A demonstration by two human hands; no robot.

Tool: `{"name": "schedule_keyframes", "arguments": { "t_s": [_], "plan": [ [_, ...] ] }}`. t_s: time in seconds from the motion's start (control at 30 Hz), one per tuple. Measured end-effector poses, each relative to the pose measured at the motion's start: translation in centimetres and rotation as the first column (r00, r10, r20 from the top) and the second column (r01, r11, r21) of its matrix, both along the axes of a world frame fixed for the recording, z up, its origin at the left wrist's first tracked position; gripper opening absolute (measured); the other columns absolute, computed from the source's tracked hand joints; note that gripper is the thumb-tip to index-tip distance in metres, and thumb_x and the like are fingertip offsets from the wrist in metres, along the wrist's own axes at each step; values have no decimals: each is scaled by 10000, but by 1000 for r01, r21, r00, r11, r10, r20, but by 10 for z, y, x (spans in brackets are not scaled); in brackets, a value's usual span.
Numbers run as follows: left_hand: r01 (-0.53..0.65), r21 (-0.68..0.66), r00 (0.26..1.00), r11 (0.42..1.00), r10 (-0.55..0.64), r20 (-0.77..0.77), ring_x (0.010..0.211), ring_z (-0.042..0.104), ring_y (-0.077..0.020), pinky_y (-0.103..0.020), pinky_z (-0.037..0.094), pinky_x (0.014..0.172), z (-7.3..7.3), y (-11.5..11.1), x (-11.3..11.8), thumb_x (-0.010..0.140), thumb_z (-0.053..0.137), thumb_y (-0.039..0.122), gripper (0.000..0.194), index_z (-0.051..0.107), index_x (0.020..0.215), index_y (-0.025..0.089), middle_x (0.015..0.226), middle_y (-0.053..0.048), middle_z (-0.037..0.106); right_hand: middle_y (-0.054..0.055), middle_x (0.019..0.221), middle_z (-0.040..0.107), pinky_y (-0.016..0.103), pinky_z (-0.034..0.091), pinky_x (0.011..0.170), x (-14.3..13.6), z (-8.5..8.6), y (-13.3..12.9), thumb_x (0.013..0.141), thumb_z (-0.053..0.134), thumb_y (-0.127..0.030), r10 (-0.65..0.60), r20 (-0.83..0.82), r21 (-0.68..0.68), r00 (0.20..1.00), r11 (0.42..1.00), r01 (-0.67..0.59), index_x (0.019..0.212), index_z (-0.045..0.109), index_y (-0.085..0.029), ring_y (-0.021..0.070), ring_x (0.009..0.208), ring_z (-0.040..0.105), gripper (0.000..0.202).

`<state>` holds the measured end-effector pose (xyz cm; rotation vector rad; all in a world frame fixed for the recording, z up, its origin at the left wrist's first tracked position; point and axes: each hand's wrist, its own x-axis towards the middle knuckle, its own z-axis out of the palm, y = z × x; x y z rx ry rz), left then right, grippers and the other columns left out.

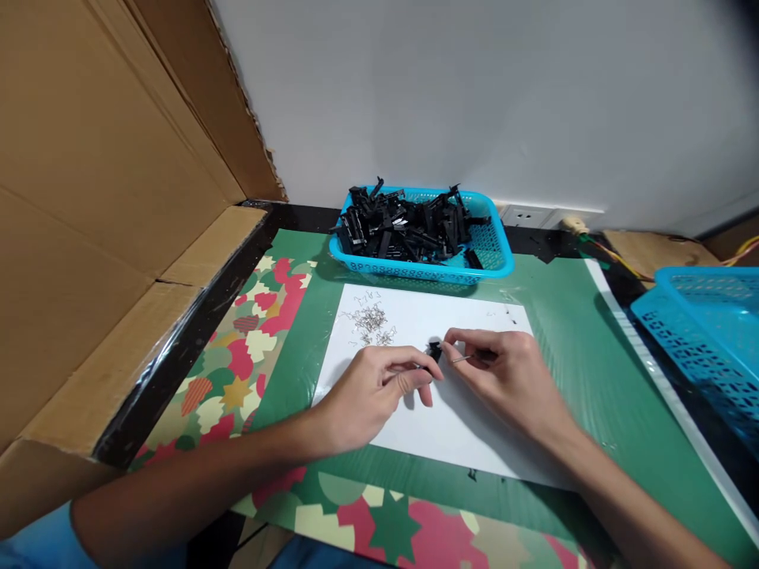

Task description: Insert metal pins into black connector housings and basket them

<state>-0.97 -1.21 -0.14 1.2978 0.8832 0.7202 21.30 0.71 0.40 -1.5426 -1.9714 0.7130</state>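
Note:
My left hand (379,387) pinches a small black plastic part (435,350) between thumb and fingertips, over a white sheet (427,442). Just right of that part is my right hand (513,375), its fingers closed round a thin metal tool (461,359) with a dark handle partly hidden in the palm. The fingertips of both hands are close together around the black part. A loose pile of small, thin metal pieces (371,318) lies on the sheet, beyond my left hand.
Behind the sheet, a blue basket (415,271) holds many black plastic parts (403,225). Another blue basket (700,308) stands at the right edge. Cardboard (112,356) borders the left side. Wall sockets (525,215) and wires are at the back right.

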Motion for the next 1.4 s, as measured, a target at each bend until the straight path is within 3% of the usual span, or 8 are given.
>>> {"name": "schedule_keyframes", "arguments": {
  "t_s": [0.2, 0.5, 0.83, 1.07, 1.23, 1.3, 1.4],
  "plan": [
    [7, 22, 1000, 1000, -7, -9, 601, 426, -101, -243, 342, 582, 1, 0, -1, 1081, 591, 364, 282, 788, 1176, 187, 832, -35, 724, 27, 616, 647, 292, 395, 540, 0, -5, -1, 947, 651, -405, 10, -13, 56, 1000, 998, -9, 881, 848, -196, 164, 554, 512, 295],
    [7, 23, 1000, 1000, -6, -12, 699, 531, -130, -248, 375, 613, 3, -1, 1, 1060, 617, 342, 262, 805, 1139, 177, 831, -52, 743, -18, 533, 468, 296, 300, 512, -1, 0, 1, 943, 643, -395, 9, -21, -19, 1000, 1000, -10, 787, 799, -184, 138, 530, 378, 305],
    [28, 7, 999, 1000, -27, -35, 631, 489, -116, -246, 381, 596, 3, -1, -1, 1042, 608, 297, 249, 812, 1142, 195, 840, -42, 757, -3, 563, 535, 289, 350, 512, -2, -4, -2, 971, 651, -411, 24, -29, 25, 999, 999, -23, 830, 812, -200, 148, 539, 434, 301],
    [33, 47, 998, 998, -31, -60, 688, 561, -135, -248, 413, 609, 3, -1, -1, 1062, 559, 293, 266, 798, 1109, 185, 865, -57, 764, -5, 572, 532, 297, 344, 539, 0, -8, -3, 953, 622, -299, 91, 115, 166, 989, 980, -109, 758, 754, -214, 138, 507, 445, 250],
    [35, 49, 997, 998, -32, -72, 620, 475, -110, -239, 357, 558, 4, -1, -2, 1066, 545, 293, 262, 775, 1089, 171, 863, -51, 752, -4, 545, 514, 308, 330, 550, 3, -4, -3, 931, 585, -250, 127, 225, 163, 966, 973, -166, 705, 706, -224, 149, 510, 450, 258],
    [35, 39, 996, 999, -31, -78, 585, 416, -99, -238, 331, 537, 4, -1, -2, 1064, 549, 306, 259, 769, 1095, 173, 842, -35, 718, 11, 570, 567, 313, 357, 558, 6, -1, -2, 947, 578, -272, 133, 240, 120, 962, 979, -165, 746, 754, -233, 164, 527, 502, 270],
    [27, 57, 994, 998, -21, -103, 593, 407, -104, -237, 318, 535, 5, 0, -3, 1068, 547, 330, 270, 769, 1099, 178, 799, -16, 652, 37, 729, 724, 330, 459, 624, 11, 6, 1, 927, 610, -264, 142, 175, 59, 974, 986, -154, 984, 836, -251, 202, 625, 642, 234]
  ]
}}
